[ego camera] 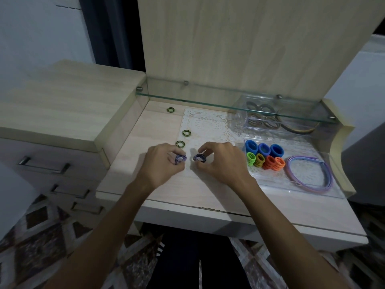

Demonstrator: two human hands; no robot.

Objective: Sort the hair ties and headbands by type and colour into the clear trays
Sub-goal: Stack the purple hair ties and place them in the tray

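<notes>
My left hand (161, 163) pinches a small stack of purple hair ties (180, 159) just above the desk. My right hand (218, 161) pinches a second stack of purple hair ties (199, 158) beside it. Three green-and-black hair ties lie loose on the desk: one near my left hand (180, 144), one on the lace mat's edge (186, 133), one further back (170, 109). The near clear tray (270, 180) holds blue ties (263, 148), green, olive and orange ties (264, 162) and purple headbands (308, 174). The far clear tray (241, 130) holds brownish ties and a dark headband.
A white lace mat (206, 124) covers the desk's middle. A glass shelf (229, 101) overhangs the back of the desk and the far tray. A drawer unit (54, 113) stands higher on the left. The desk's front edge (208, 207) lies near my forearms.
</notes>
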